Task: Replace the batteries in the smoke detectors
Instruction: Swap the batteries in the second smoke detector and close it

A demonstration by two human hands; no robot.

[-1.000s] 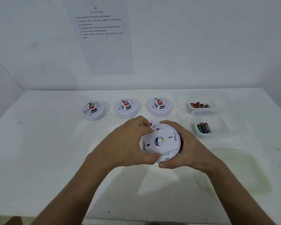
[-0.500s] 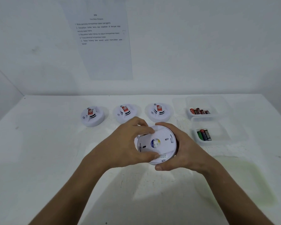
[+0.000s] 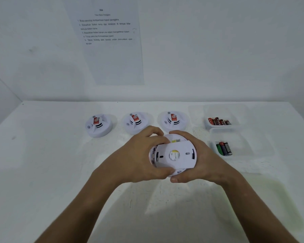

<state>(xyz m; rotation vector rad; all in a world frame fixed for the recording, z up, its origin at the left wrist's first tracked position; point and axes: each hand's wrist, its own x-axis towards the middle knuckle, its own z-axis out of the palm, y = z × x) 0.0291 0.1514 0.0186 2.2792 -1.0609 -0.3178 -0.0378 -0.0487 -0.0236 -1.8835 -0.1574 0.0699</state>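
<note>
I hold a round white smoke detector (image 3: 174,155) above the table, its back side facing me. My left hand (image 3: 139,156) grips its left side and back plate. My right hand (image 3: 200,158) cups its right side. The back plate sits shifted off the body, and a yellow part shows in the gap at its top edge. Three more white smoke detectors stand in a row behind: left (image 3: 98,125), middle (image 3: 136,122), right (image 3: 173,121). A clear tub (image 3: 219,122) holds several red and black batteries. A nearer clear tub (image 3: 224,148) holds three batteries.
The white table (image 3: 42,163) runs to a white wall at the back. A printed instruction sheet (image 3: 109,41) is stuck on that wall. A yellowish stain (image 3: 279,199) marks the table at the right.
The detector's back plate has turned and slid off centre, opening a gap at the top edge. Both hands kept their grip.
</note>
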